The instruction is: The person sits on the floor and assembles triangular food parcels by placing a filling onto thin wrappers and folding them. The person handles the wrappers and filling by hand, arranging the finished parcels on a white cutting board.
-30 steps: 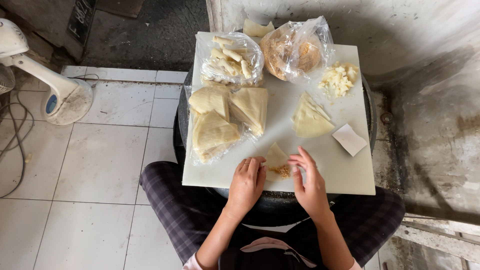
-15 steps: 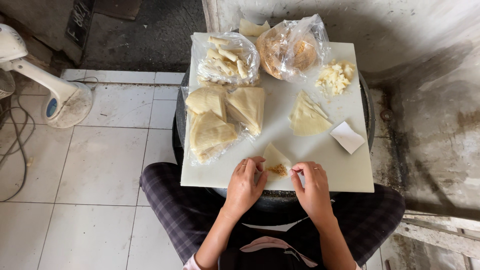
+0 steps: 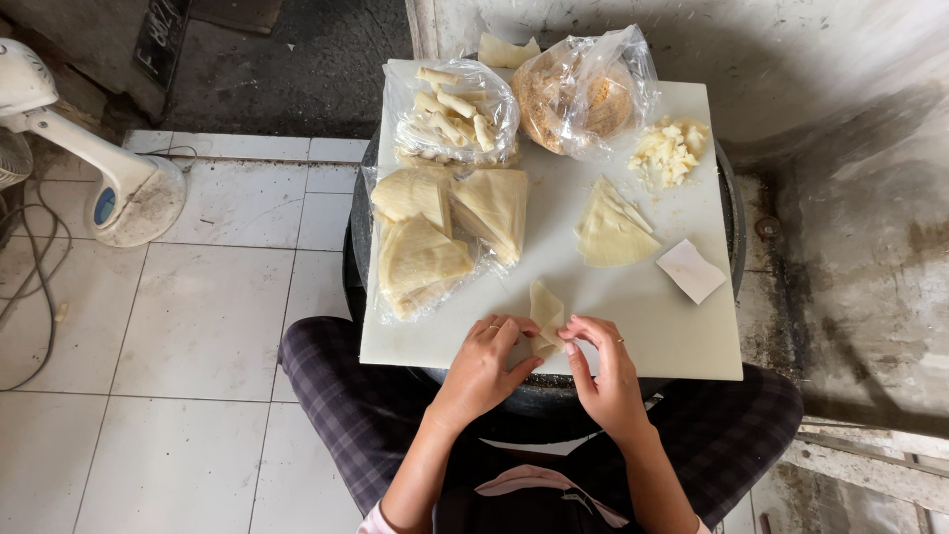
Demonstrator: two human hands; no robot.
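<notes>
1. I see two clear plastic bags at the far edge of the white board (image 3: 682, 346): the left bag (image 3: 453, 111) holds pale rolled sticks, the right bag (image 3: 585, 91) holds a round brown crumbly mass.
2. Just nearer me on the left, a third clear bag (image 3: 435, 232) lies open under three stacks of tan triangular wrappers.
3. A white paper slip (image 3: 691, 270) sits near the board's right edge, tilted; I cannot tell any marking on it.
4. I count one loose fan of wrappers (image 3: 610, 229) mid-board, one heap of pale chopped filling (image 3: 669, 150) beyond it, and one wrapper piece (image 3: 507, 49) sticking out past the far edge.
5. A white fan base (image 3: 129, 193) stands on the tiled floor to the left.
6. My left hand (image 3: 486, 364) and right hand (image 3: 605, 371) meet at the near edge, fingers curled, both pinching one folded wrapper (image 3: 546, 314) that stands up between the fingertips.
7. Both wrists angle inward from my lap over the checked trousers (image 3: 336, 396).
</notes>
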